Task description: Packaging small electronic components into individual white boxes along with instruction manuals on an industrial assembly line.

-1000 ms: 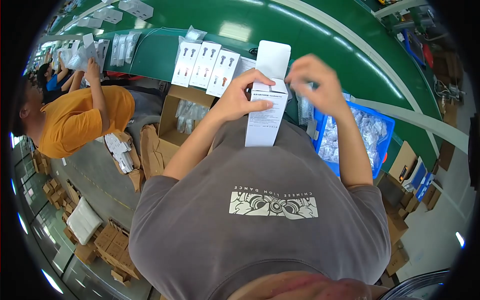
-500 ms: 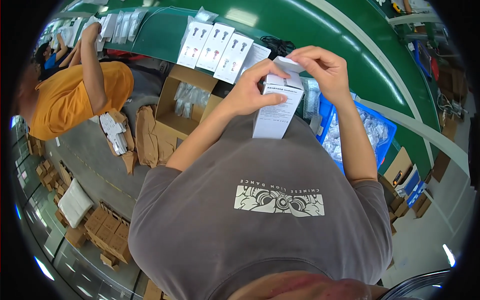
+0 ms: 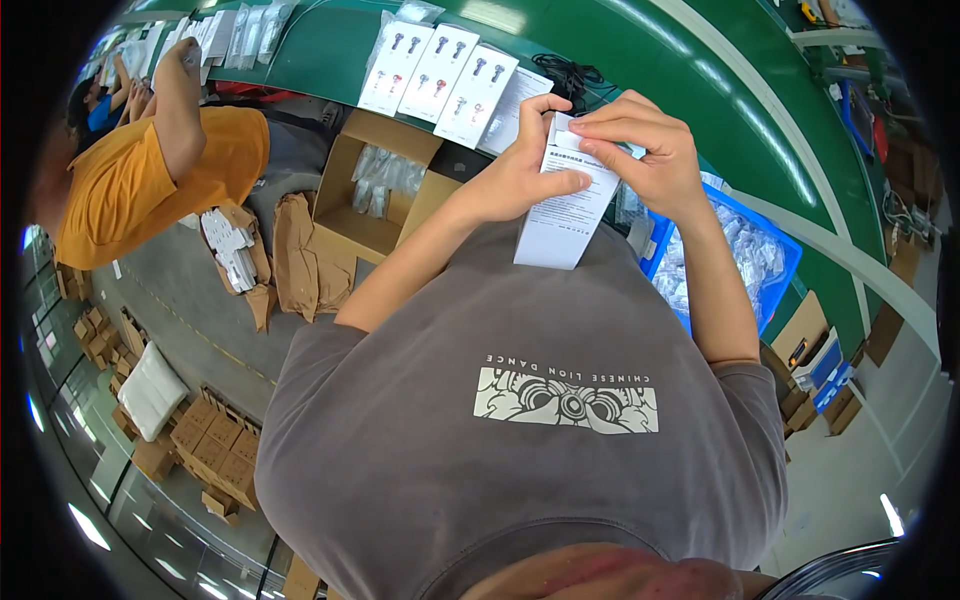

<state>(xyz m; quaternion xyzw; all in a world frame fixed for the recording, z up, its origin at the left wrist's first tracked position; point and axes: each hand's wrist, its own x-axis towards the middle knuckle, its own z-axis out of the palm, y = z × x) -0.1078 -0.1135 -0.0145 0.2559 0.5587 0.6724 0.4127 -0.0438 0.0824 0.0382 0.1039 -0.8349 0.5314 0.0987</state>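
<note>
A tall white carton (image 3: 556,228) with dark print on its side is held upright close against my chest. My left hand (image 3: 512,178) wraps its left side, thumb across the printed face and index finger bent at the top edge. At the upper end, my right hand (image 3: 648,152) pinches the carton's top flap (image 3: 566,132) between thumb and fingers. Behind my hands stand several white picture boxes (image 3: 477,97) of like size, leaning in a row on the green table (image 3: 600,50). What lies inside the carton is hidden.
Right of me sits a blue crate (image 3: 765,240) full of clear plastic packets. An open cardboard box (image 3: 335,205) with bagged items stands at left, beside torn brown cardboard (image 3: 305,260). Black cables (image 3: 568,75) lie coiled on the table. A person in an orange shirt (image 3: 225,160) works at left.
The carton's raised top flap has come down toward its top. My right fingers have moved in closer to my left hand, and the carton's printed face tilts more toward me.
</note>
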